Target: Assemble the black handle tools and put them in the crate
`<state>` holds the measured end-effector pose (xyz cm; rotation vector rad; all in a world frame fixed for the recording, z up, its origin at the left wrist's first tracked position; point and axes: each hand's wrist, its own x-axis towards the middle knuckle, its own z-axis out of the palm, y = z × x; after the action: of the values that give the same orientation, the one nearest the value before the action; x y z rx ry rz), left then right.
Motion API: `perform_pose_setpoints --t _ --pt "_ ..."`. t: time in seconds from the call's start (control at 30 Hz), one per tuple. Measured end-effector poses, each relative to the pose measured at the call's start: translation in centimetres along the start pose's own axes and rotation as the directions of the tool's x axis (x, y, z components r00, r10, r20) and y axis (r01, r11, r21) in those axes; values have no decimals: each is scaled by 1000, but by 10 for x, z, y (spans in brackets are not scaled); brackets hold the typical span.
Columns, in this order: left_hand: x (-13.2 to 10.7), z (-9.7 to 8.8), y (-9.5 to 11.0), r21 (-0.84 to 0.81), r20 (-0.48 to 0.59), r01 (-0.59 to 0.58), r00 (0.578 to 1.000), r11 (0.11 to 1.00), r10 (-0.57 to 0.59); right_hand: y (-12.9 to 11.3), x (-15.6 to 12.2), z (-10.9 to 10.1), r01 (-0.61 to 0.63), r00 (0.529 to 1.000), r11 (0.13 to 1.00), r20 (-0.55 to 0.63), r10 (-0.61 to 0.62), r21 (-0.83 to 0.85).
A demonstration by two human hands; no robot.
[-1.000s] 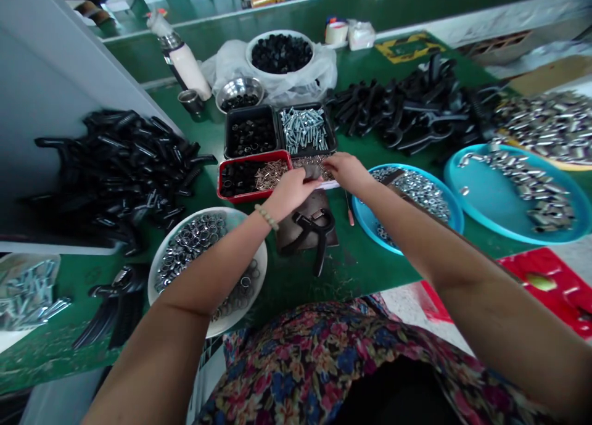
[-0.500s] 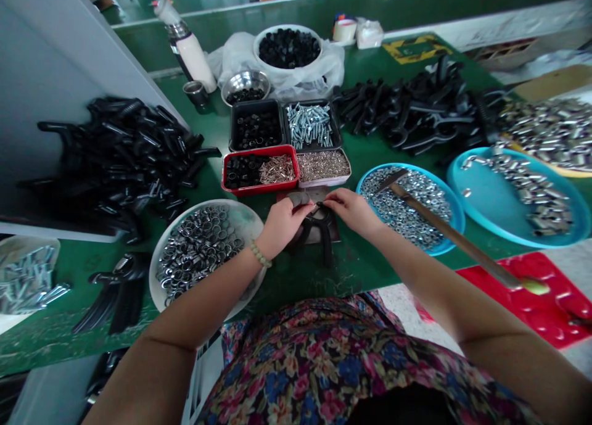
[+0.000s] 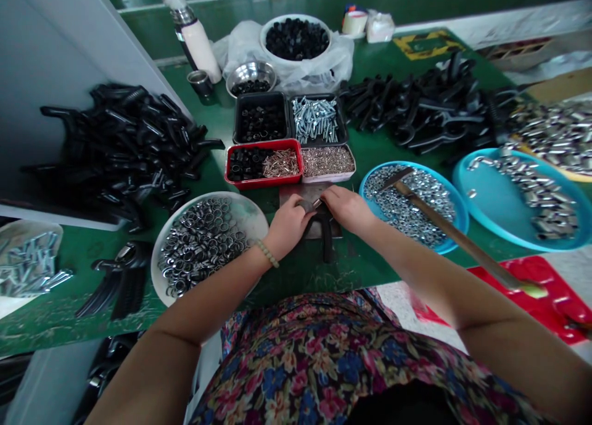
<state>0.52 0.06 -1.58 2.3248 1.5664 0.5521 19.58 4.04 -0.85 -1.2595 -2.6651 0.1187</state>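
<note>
At the left edge, a dish of screws (image 3: 28, 261) is cut off by the frame. Above it lies a heap of black handles (image 3: 134, 138), too tangled to count. One white bowl of metal rings (image 3: 210, 243) sits left of centre, its lower rim partly behind the left forearm. In the upper left stand one bottle (image 3: 198, 42) and one cup (image 3: 201, 86).

Four small trays form a block at upper centre: two black, one red (image 3: 240, 181), one white (image 3: 328, 177). Below them the left hand (image 3: 287, 224), wearing one bead bracelet (image 3: 267, 252), has its fingers drawn closed and pinched on the upper end of a black clamp (image 3: 327, 243). The clamp lies at the centre of the frame over a metal plate (image 3: 336, 231), its upper part mostly hidden. A shiny bit of metal (image 3: 317, 203) shows between the hands — whether it belongs to the clamp is unclear. The right hand (image 3: 348, 209) is half curled beside it; its fingertips are obscured, so I cannot tell what they grip.

To the right, one hammer (image 3: 456, 231) lies across the first of two blue trays (image 3: 464, 227). In the upper right, yellow-and-black tape (image 3: 428, 45) marks the table — too small to read for lettering. One red plastic tray (image 3: 546, 277) runs off the right edge.
</note>
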Motion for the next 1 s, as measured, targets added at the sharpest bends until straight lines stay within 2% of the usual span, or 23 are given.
perform_pose_setpoints --t 0.13,0.23,0.33,0.4,0.47,0.53,0.63,0.7,0.8,0.9,0.93,1.0 --pt "0 0 6 104 19 -45 999 994 43 -4 -1 0 43 997 997 74 -38 -56" --pt "-1 -1 9 164 56 -76 996 983 68 -2 -1 1 7 999 996 44 -11 90" --pt "-4 -4 10 222 125 -159 983 962 134 11 -7 -7 -126 991 928 9 131 350" --pt "-5 -6 10 249 169 -205 972 947 166 27 -23 -19 -250 957 877 -31 287 410" --pt "-6 -7 10 265 205 -231 962 936 179 45 -47 -33 -363 902 882 -124 413 299" --pt "-6 -8 12 284 234 -238 957 929 173 63 -76 -42 -466 865 882 -174 471 68" --pt "-7 -11 14 310 255 -215 957 926 137 84 -111 -46 -553 830 796 -86 551 -245" --pt "-11 -13 14 314 255 -206 959 927 127 90 -122 -44 -557 810 755 -23 586 -345" --pt "-18 -15 13 274 236 -209 961 939 145 79 -119 -45 -568 793 743 3 609 -354" --pt "-24 -14 11 222 219 -203 963 954 154 43 -104 -51 -622 778 764 -28 627 -173" --pt "-25 -13 11 215 214 -199 965 956 152 28 -98 -53 -617 786 782 -22 618 -86" --pt "-25 -10 10 212 201 -185 969 960 142 0 -88 -57 -549 836 833 37 548 72"
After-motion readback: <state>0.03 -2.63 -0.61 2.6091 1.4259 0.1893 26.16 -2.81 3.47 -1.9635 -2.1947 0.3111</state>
